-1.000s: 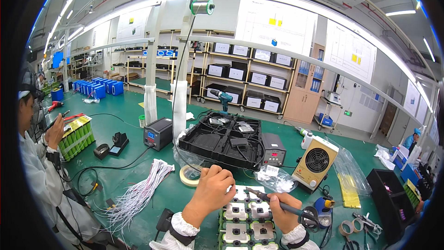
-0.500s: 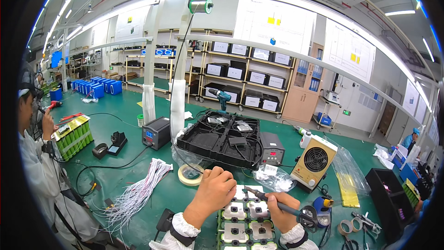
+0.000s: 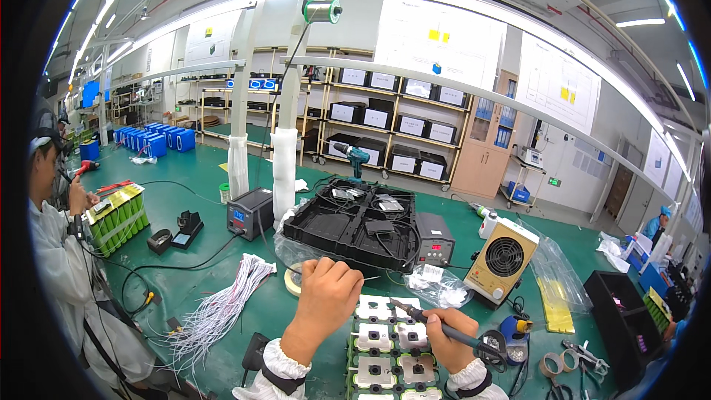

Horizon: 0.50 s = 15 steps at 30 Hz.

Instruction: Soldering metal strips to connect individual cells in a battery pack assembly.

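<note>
In my right hand (image 3: pixel 452 337) is a soldering iron (image 3: pixel 463 337), gripped like a pen. Its tip points left, over the far end of a battery pack (image 3: pixel 374 339) of green cells topped with silvery metal plates. My left hand (image 3: pixel 324 304) is closed in a pinch on a length of solder wire (image 3: pixel 372 278), whose thin end sticks out to the right, above and apart from the pack. A dark line runs from the hanging solder spool (image 3: pixel 323 11) down toward that hand. The pack's near end is cut off by the lower edge of view.
Beyond the pack lies a black plastic tray (image 3: pixel 348 226) with cables. A roll of tape (image 3: pixel 294 279) and white wires (image 3: pixel 222 311) are left; a fan unit (image 3: pixel 503 261), solder stand (image 3: pixel 516 333), pliers (image 3: pixel 589 355) and black bin (image 3: pixel 626 326) right. A co-worker (image 3: pixel 67 274) works far left.
My left hand has moved left and slightly up, away from the iron's tip, and the wire end now shows. The right hand and iron have hardly moved.
</note>
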Each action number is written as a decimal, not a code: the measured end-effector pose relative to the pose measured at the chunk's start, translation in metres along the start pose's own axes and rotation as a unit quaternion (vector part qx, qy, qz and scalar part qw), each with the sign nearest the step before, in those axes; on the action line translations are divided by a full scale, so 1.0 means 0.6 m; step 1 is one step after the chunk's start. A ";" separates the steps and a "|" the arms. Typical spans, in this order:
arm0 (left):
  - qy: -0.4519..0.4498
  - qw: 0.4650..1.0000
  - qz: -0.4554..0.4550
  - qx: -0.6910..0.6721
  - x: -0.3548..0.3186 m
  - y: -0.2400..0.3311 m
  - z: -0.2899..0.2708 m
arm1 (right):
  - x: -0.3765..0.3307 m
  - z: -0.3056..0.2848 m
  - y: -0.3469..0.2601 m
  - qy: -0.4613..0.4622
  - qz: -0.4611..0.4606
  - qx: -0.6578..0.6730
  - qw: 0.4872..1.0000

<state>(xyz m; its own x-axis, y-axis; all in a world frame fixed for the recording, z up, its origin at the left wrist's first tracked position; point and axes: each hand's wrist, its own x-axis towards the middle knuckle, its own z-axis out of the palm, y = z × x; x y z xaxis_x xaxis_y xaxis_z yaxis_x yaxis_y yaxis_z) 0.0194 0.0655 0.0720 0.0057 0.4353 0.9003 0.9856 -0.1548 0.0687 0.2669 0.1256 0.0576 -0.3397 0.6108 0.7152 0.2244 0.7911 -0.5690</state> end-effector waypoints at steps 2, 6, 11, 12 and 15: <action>-0.001 0.999 -0.026 -0.035 0.001 0.001 0.007 | 0.000 0.000 -0.001 0.000 -0.001 0.002 1.000; -0.023 0.999 -0.029 -0.027 -0.004 0.004 0.003 | -0.001 0.000 -0.001 0.003 0.003 0.007 1.000; -0.038 0.999 -0.019 -0.015 -0.007 0.014 0.000 | -0.001 0.001 0.001 0.008 -0.001 0.011 1.000; -0.049 0.998 -0.014 -0.025 -0.007 0.015 0.002 | -0.002 0.001 0.002 0.007 0.006 0.014 1.000; -0.064 0.997 -0.007 -0.042 -0.011 0.017 0.013 | -0.004 0.002 0.004 0.013 0.024 0.023 0.999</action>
<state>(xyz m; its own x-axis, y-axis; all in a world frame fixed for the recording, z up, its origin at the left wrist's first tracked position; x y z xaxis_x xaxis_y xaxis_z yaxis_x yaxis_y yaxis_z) 0.0305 0.0679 0.0637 0.0197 0.5470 0.8369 0.9680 -0.2198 0.1209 0.2669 0.1258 0.0540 -0.3053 0.6497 0.6962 0.1969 0.7584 -0.6214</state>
